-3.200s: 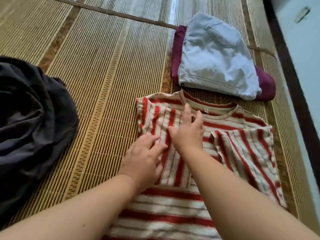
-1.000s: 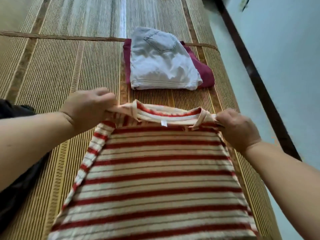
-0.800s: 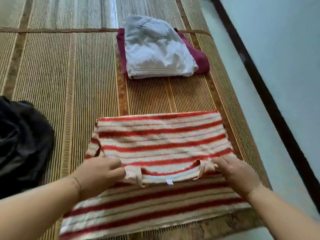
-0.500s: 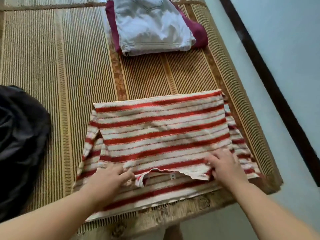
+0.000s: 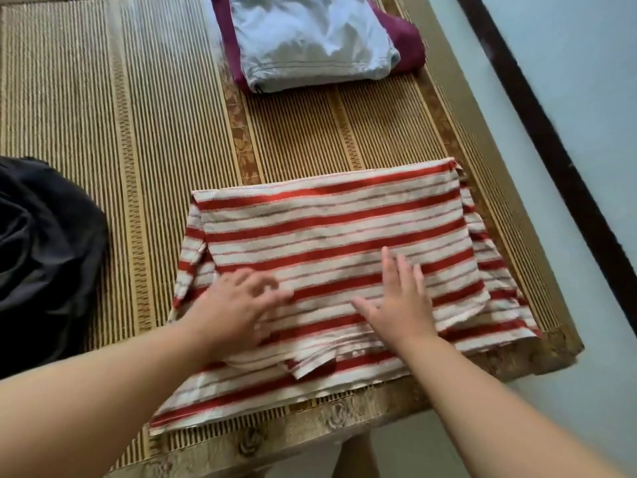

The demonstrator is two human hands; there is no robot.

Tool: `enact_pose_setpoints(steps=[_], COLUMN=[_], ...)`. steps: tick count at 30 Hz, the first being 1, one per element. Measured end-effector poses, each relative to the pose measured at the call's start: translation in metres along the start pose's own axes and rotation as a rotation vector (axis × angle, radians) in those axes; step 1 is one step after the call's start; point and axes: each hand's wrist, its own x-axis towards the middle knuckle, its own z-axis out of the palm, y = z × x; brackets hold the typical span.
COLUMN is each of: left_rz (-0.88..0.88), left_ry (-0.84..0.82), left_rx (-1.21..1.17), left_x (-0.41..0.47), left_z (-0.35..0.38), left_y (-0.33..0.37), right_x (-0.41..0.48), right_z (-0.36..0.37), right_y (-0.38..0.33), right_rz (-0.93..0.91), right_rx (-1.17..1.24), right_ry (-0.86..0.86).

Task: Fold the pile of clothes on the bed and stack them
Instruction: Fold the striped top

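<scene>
Shirt [image 5: 327,232] w/ red & cream stripes lies flat on the woven mat [image 5: 138,115], close to the mat's front-right corner. It's folded over on itself: the top layer covers most of the bottom one, & the bottom layer's edge sticks out toward you & along the right side. A small flap of cloth pokes out at the near edge of the top layer, between your forearms.

Your left hand [image 5: 238,305] rests palm-down on the front-left part of the shirt, fingers straight & spread, gripping nothing; the fingertips are blurred, so no more detail there. Your right hand [image 5: 400,305] lies palm-down approx. mid-right on the top layer, fingers straight & slightly apart, thumb out to the left, nothing pinched. Both hands only press on the cloth, w/ bare striped cloth between them.

At the far side of the mat sits the stack: a pale garment [image 5: 310,39], folded, on top of a maroon garment [image 5: 406,36] that shows at its left & right edges. The stack is well apart from the shirt, w/ bare mat between. At the left edge of view a dark heap of clothes [image 5: 44,243] lies on the mat, unfolded & rumpled, near the shirt but not touching it.

Right of the mat you've got pale floor [image 5: 568,81] w/ a dark strip [image 5: 551,150] running along it. The mat's near border shows a flower pattern.
</scene>
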Motion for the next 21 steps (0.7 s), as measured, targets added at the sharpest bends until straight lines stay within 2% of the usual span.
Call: enact_pose_setpoints(steps=[3, 7, 9, 11, 13, 15, 17, 19, 21], left_rz=[-0.271, -0.329, -0.330, -0.329, -0.356, -0.412, -0.424, -0.311, -0.173], left_ry=[-0.274, -0.384, -0.320, -0.143, -0.030, -0.028, -0.065, -0.119, -0.184], left_rx=[0.040, 0.025, 0.029, -0.018, -0.108, -0.156, -0.096, 0.039, 0.152], left_x=[0.015, 0.013, 0.008, 0.003, -0.001, -0.008, -0.012, -0.010, -0.005], left_z=[0.010, 0.007, -0.007, -0.026, -0.041, -0.047, -0.050, -0.053, -0.053], left_y=[-0.024, -0.045, -0.056, -0.070, -0.087, -0.104, -0.114, -0.120, -0.126], right_x=[0.010, 0.023, 0.021, 0.008, -0.020, -0.054, -0.081, -0.096, -0.105], right_z=[0.025, 0.024, 0.018, 0.020, 0.033, 0.051, 0.077, 0.100, 0.118], right_y=[-0.023, -0.021, -0.025, -0.041, -0.068, -0.103, -0.136, -0.171, -0.200], right_rz=[0.096, 0.118, 0.129, 0.049, -0.204, -0.501, -0.649, -0.569, -0.373], right_rx=[-0.077, -0.148, -0.141, -0.108, -0.059, 0.043, 0.113, 0.098, 0.122], right_ry=[-0.186, -0.291, -0.276, -0.141, -0.007, 0.004, 0.057, -0.006, -0.212])
